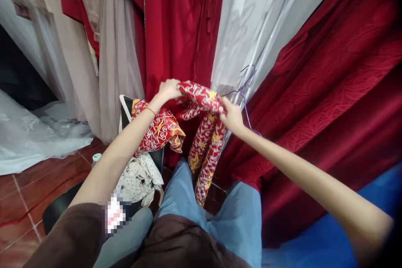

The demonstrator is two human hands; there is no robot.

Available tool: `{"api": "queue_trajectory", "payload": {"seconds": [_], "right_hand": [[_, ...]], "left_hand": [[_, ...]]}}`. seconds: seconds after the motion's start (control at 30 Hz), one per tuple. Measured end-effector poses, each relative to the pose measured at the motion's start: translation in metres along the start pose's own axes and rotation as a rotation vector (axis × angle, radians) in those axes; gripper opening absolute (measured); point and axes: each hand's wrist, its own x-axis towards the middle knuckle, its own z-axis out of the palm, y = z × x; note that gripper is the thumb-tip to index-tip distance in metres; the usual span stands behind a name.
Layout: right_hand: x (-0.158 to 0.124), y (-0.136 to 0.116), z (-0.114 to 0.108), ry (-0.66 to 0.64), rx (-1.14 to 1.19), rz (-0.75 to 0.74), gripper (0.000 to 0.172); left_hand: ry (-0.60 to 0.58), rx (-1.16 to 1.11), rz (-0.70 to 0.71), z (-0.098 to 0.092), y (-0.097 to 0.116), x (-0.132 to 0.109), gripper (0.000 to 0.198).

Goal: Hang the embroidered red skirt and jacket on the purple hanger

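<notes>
Between my hands is a red brocade garment with silver swirls and gold motifs. Two narrow tube-like parts of it hang down in front of my legs; whether they are legs or sleeves I cannot tell. My left hand is closed on its left end, fingers partly hidden. Opposite, my right hand grips the right end, thumb on top. Just beyond the right hand shows a purple wire hanger; whether that hand touches it is unclear. Below my left forearm lies another bundle of matching brocade.
Red cloth, white cloth and beige sheer cloth hang ahead. More red drapes fill the right side. A dotted white cloth lies under the bundle. Reddish tiles form the floor at left.
</notes>
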Motion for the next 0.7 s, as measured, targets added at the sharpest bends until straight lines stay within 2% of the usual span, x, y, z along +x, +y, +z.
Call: {"api": "queue_trajectory", "payload": {"seconds": [0.07,0.17,0.27,0.33,0.43,0.5,0.57,0.7], "right_hand": [[-0.029,0.012,0.004,-0.175,-0.075,0.034,0.048],[-0.072,0.022,0.014,-0.423,-0.139,0.151,0.037],[-0.104,0.022,0.022,-0.53,-0.114,0.305,0.031],[-0.117,0.02,0.023,-0.514,-0.058,0.371,0.035],[-0.122,0.022,0.019,-0.358,0.045,0.378,0.052],[-0.118,0.028,0.012,-0.219,0.065,0.346,0.067],[-0.112,0.035,0.004,-0.152,0.01,0.301,0.071],[-0.105,0.046,-0.009,-0.222,-0.179,0.196,0.06]], "left_hand": [[-0.112,-0.01,0.122,0.016,0.009,-0.002,0.033],[-0.125,0.14,0.317,0.04,0.038,-0.007,0.026],[-0.191,0.339,0.547,0.069,0.08,-0.018,0.022],[-0.249,0.386,0.674,0.091,0.106,-0.026,0.022],[-0.286,0.287,0.761,0.12,0.131,-0.036,0.018],[-0.265,0.196,0.748,0.134,0.138,-0.038,0.016],[-0.227,0.094,0.699,0.144,0.139,-0.038,0.023],[-0.19,-0.13,0.599,0.156,0.136,-0.038,0.053]]}}
